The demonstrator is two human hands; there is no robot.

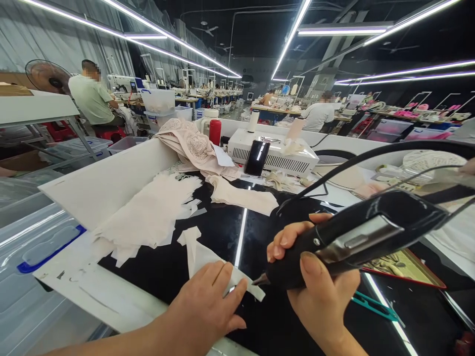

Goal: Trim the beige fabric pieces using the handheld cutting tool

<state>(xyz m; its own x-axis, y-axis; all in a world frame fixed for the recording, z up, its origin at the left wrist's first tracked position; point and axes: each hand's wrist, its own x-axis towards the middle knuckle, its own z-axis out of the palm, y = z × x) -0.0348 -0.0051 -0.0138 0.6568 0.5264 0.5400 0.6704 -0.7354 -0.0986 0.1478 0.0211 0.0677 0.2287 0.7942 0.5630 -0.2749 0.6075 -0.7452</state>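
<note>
My left hand (208, 306) lies flat on a cream fabric piece (202, 254), its fingers stretched out and pressing it onto the glossy black work surface (148, 282). The fabric's narrow end sticks out past my fingertips. Wrapped round a thick black corded handheld tool (293, 262) is my right hand (319, 287). The tool's pointed metal tip (261, 280) is at the fabric's narrow end; whether it touches cannot be made out. Beyond my left hand lies a large pile of cream fabric pieces (144, 212), with a smaller stack (245, 195) to its right.
A phone (257, 158) leans against a white vented box (274, 151). Lace-patterned fabric (193, 146) is heaped at the back left. Teal thread snips (374, 305) and a red-rimmed tray (411, 269) lie on the right. The tool's black cable (356, 160) arches overhead. Co-workers sit farther off.
</note>
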